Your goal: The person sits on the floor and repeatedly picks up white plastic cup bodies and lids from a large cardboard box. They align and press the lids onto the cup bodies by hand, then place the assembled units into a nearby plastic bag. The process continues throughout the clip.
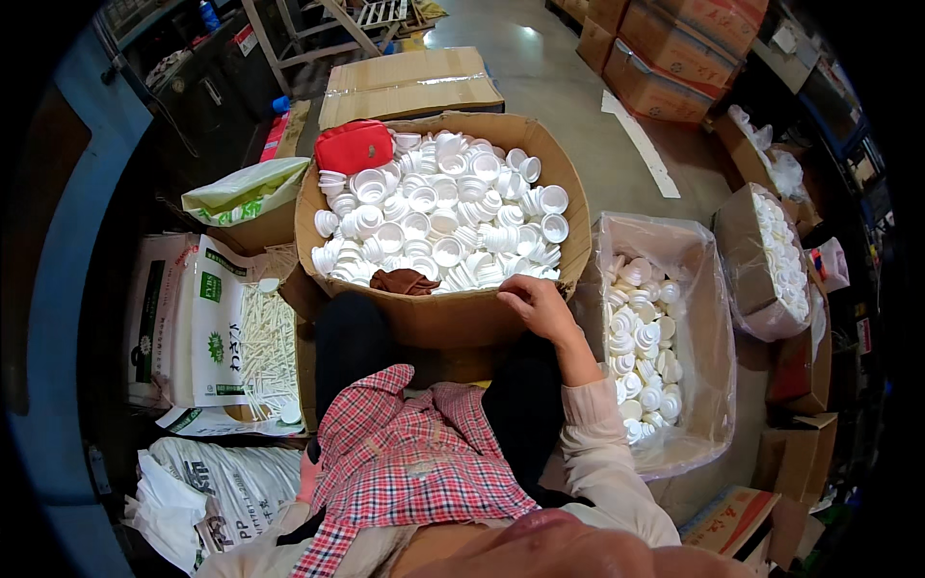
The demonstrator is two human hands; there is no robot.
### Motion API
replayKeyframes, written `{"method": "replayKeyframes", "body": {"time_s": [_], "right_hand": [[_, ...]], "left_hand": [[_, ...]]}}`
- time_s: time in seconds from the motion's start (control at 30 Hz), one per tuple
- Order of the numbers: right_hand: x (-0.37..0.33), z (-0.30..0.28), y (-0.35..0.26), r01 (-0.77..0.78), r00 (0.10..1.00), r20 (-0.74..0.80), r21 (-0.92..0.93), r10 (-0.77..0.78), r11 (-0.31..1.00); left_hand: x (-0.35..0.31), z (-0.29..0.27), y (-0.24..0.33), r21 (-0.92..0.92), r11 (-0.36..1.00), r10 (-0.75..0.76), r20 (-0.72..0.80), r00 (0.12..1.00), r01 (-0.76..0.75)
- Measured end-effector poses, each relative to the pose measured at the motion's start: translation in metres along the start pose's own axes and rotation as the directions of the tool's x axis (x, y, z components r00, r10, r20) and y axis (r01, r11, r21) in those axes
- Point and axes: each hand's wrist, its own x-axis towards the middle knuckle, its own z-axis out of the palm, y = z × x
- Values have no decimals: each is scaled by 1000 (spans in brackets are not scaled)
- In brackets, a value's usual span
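My right hand (540,306) lies at the near right rim of a large cardboard box (434,316). Its fingers bend loosely over the edge, the thumb is held apart from them, and I see nothing in its grasp. White ribbed plastic caps (448,217) fill the box in a loose heap. Against the near wall, on the caps, lies a crumpled brown cloth (405,281). A red zipped pouch (354,147) sits at the far left corner. My left hand does not show; its arm passes out of sight beside the checked shirt.
On the right stands a plastic-lined box (711,385) of cream caps, with another lined box (742,255) beyond. Thin white sticks (268,342) fill a container at left, above white sacks (241,482). A closed carton (409,82) stands behind; stacked cartons (670,58) rise at far right.
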Motion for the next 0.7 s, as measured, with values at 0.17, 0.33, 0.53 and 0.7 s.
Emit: {"method": "replayKeyframes", "body": {"time_s": [0.17,0.33,0.53,0.7], "right_hand": [[1,1,0,-3,1000,-23,12,4,1000],[2,2,-2,14,1000,5,0,-14,1000],[-3,-5,0,-55,998,-15,-20,54,998],[9,4,-3,-9,1000,-1,-6,9,1000]], "left_hand": [[2,2,-1,-5,1000,6,1,1000,-6],[3,7,-3,-12,1000,6,-2,1000,-6],[6,21,0,-14,1000,23,25,999,-23],[-5,20,-16,-68,994,82,-48,995,-85]]}}
